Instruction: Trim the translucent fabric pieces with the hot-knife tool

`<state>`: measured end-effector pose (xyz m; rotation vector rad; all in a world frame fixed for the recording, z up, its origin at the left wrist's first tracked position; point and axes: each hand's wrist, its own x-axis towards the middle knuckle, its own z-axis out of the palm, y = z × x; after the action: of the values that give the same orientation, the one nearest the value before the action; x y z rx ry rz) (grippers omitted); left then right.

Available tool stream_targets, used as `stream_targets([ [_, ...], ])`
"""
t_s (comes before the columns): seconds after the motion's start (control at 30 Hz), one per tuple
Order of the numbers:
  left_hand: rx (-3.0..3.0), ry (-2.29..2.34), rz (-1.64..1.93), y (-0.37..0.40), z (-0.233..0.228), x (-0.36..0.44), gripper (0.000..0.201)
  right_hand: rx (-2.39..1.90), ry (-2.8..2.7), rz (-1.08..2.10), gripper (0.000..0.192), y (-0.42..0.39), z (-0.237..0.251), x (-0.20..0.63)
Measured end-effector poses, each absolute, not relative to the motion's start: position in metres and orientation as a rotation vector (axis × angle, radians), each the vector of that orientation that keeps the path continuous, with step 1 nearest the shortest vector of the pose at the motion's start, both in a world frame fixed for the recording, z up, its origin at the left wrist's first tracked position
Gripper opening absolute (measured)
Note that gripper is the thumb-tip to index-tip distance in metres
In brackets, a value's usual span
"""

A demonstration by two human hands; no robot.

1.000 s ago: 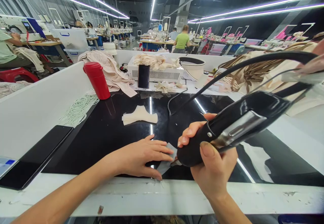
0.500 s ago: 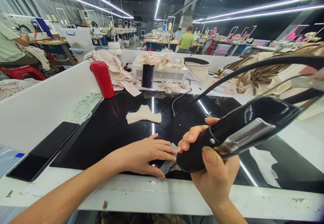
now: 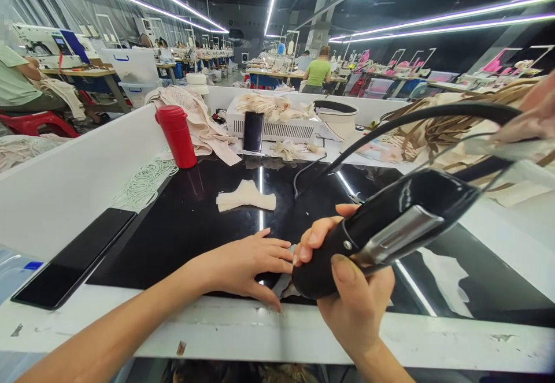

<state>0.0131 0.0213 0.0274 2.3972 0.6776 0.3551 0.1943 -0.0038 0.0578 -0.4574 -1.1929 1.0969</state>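
— Where's the small grey fabric piece (image 3: 282, 283)?
— At the near edge of the glossy black table (image 3: 191, 221), mostly hidden under the hands. The left hand (image 3: 243, 267) lies flat and spread open, fingers pressing it down.
— And the right hand (image 3: 355, 302)?
— Curled tight around the black corded hand tool with a metal strip (image 3: 390, 227), its rounded nose just above the fabric. It has slid slightly left since a moment ago, closer to the left fingertips.
— Farther out?
— A folded cream fabric piece (image 3: 245, 196) mid-table, a red cylindrical flask (image 3: 177, 136) far left, a black phone (image 3: 73, 257) near left.
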Motion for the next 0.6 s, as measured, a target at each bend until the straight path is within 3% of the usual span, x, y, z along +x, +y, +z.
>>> stream_targets([
  [0.27,2.433,0.815,0.413,0.015,0.030,0.010,0.054,-0.483,-1.058,0.954,0.039,0.015,0.072,0.218],
  [0.6,2.563,0.832,0.320,0.021,0.023,0.028,0.069,-0.471,-1.027,0.872,0.037,0.030,0.066,0.227],
])
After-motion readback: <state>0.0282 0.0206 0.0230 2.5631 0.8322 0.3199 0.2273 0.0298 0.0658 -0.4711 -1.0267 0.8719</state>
